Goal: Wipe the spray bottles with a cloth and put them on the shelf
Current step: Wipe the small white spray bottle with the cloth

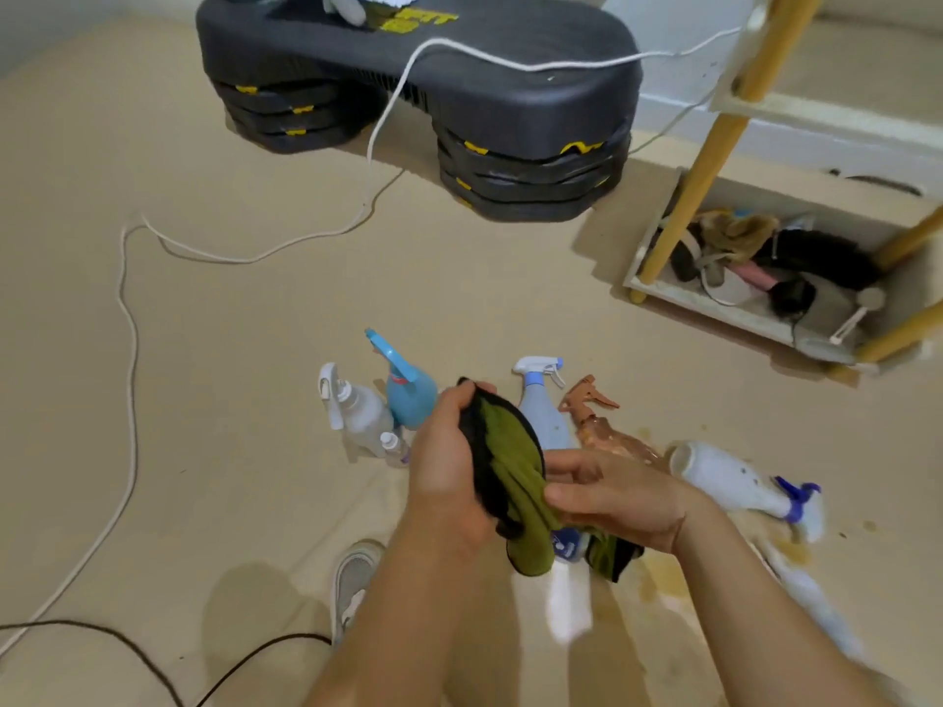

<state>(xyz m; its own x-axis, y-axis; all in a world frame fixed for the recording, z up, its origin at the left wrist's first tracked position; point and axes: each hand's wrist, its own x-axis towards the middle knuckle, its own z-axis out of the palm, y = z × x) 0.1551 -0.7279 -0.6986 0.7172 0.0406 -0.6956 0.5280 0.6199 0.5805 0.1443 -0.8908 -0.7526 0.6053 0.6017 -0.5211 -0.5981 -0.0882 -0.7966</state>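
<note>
My left hand [449, 451] grips a green and black cloth [510, 466] bunched over the top of a white spray bottle with a blue label [569, 579]. My right hand [617, 494] holds that bottle from the right, fingers against the cloth; the grip itself is partly hidden. On the floor behind stand a clear white bottle [357, 410], a teal bottle [408, 395], a small bottle [393, 446], a pale grey-blue bottle [541, 415] and an amber bottle [602, 431]. A white bottle with a blue trigger [735, 482] lies on its side.
The shelf [678, 293] with yellow posts stands at the right, its bottom tray full of brushes and rags. A black step platform [418, 68] sits at the back. A white cord [132, 349] and a black cable [127, 640] cross the floor. My shoe [352, 579] is below.
</note>
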